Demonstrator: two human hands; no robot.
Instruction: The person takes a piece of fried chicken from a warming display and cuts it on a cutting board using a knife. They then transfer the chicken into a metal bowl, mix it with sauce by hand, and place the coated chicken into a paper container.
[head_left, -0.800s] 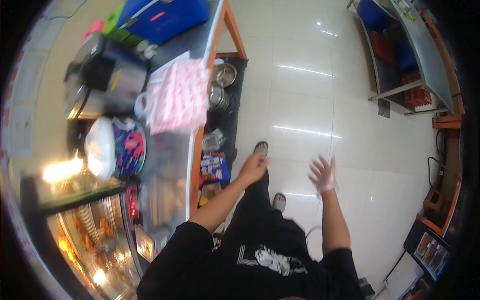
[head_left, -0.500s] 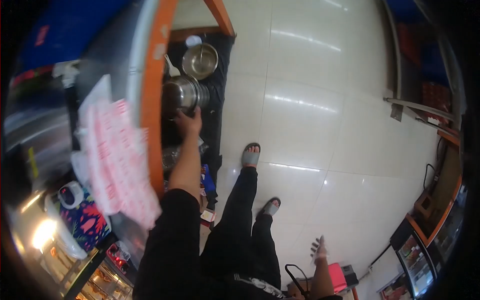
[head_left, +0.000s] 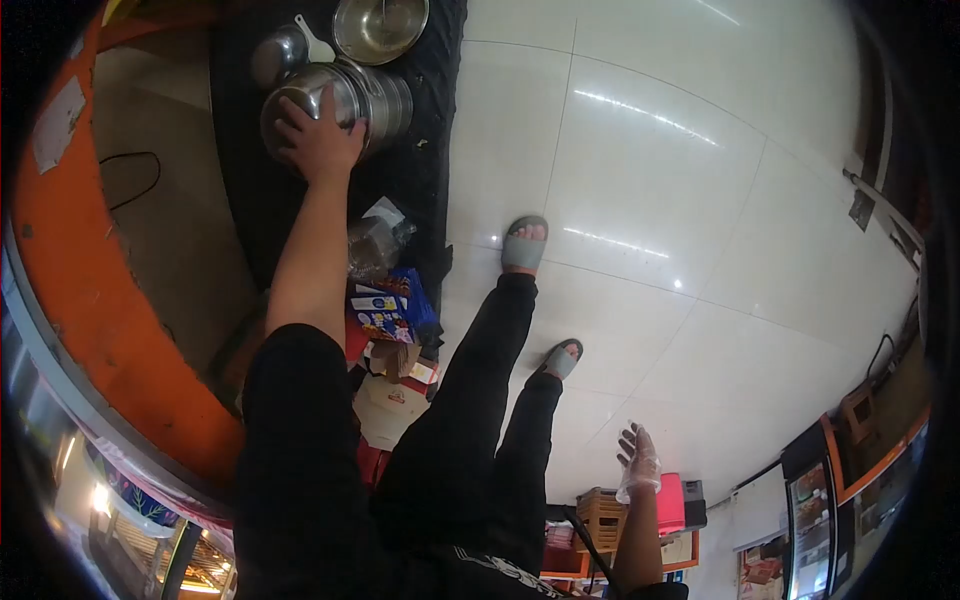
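My left hand [head_left: 322,140] lies over the round top of a stainless steel pot [head_left: 385,105], its fingers spread across the shiny metal. Beside that pot is a smaller rounded metal vessel [head_left: 279,57] with a white scoop-like utensil [head_left: 314,42] next to it. A wide steel bowl [head_left: 381,28] sits just beyond, at the top edge. Down at the lower right hangs my right hand [head_left: 640,462] in a clear plastic glove, fingers apart and holding nothing.
Black sheeting [head_left: 425,185] lies under the metalware, below an orange-framed counter [head_left: 130,340]. Nearer me are a clear plastic container [head_left: 372,248], blue packets [head_left: 392,308] and cardboard boxes [head_left: 392,400]. A brown crate [head_left: 600,515] and a pink item [head_left: 671,502] stand behind my right hand.
My left hand has gone from the near edge of the pot to spread over its top. The view has shifted lower and closer to the shelf under the counter. My right hand stays hanging.
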